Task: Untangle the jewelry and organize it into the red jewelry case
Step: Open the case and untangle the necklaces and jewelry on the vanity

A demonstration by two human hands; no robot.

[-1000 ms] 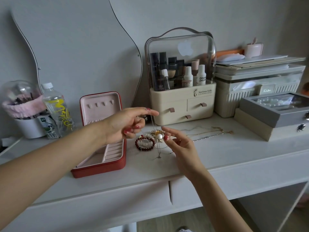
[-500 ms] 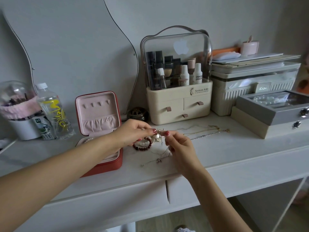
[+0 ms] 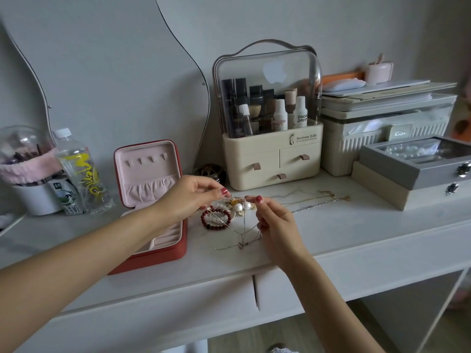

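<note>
The bench is a white surface whose front edge runs across the view just below the hands, with bare top open along that edge to the right of the jewelry. A curved mirror stands against the wall behind the left half. At the back right, a ribbed storage box carries flat items on top; in front of it a grey glass-lidded box sits on a beige box and closes off the right end. The cosmetics organizer, with a clear dome and three drawers, stands at back centre, just behind the work area. The red jewelry case lies open left of centre, lid upright, its front corner near the bench edge; the left forearm crosses over its tray. A water bottle and a domed brush holder occupy the left rear.

The left hand and right hand each pinch the tangled jewelry between thumb and forefinger, above the bench and just right of the case. A red bead bracelet lies beneath, touching the tangle. Thin chains hang toward the front edge. Separate gold and silver chains lie to the right.
</note>
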